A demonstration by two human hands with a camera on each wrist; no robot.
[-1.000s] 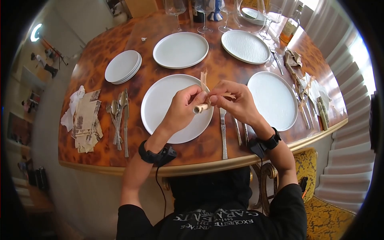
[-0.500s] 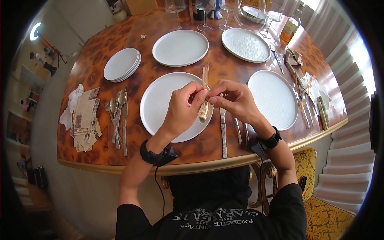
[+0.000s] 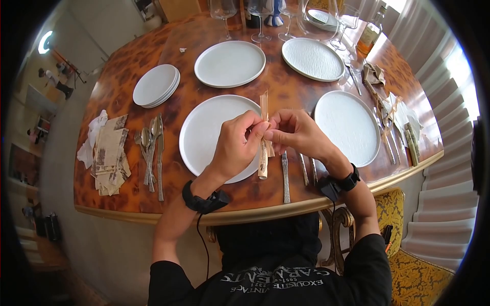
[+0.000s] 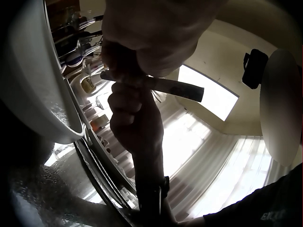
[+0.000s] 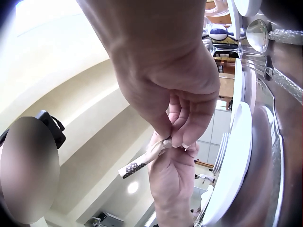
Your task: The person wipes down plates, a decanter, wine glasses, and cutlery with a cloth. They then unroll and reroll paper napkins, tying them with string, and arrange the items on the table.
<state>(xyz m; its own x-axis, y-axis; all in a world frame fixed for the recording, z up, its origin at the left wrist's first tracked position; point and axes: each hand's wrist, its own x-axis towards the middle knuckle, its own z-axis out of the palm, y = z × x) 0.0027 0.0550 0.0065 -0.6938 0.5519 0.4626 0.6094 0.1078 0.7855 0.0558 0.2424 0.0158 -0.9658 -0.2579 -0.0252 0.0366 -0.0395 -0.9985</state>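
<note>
A beige rolled napkin (image 3: 263,167) with a dark printed pattern stands nearly lengthwise over the right edge of the near plate (image 3: 206,153). My left hand (image 3: 236,142) pinches it around its middle between thumb and fingers. From the other side, my right hand (image 3: 300,133) brings thumb and fingertips together at the same spot, with a thin straw-coloured strip (image 3: 271,149) hanging just below them. In the right wrist view the printed end of the roll (image 5: 135,168) sticks out past the fingers. Fingers hide the roll's middle.
Patterned beige napkins (image 3: 109,153) lie at left beside spoons (image 3: 147,137) and a knife (image 3: 161,168). More cutlery (image 3: 286,178) lies right of the near plate. A second plate (image 3: 347,127) and a patterned roll (image 3: 411,145) are further right. Glasses (image 3: 260,20) and a bottle (image 3: 371,33) stand behind.
The rolled napkin has swung from pointing at me to lying lengthwise below the fingers, its near end now lower. Both hands stay together, with the pinch shifted slightly.
</note>
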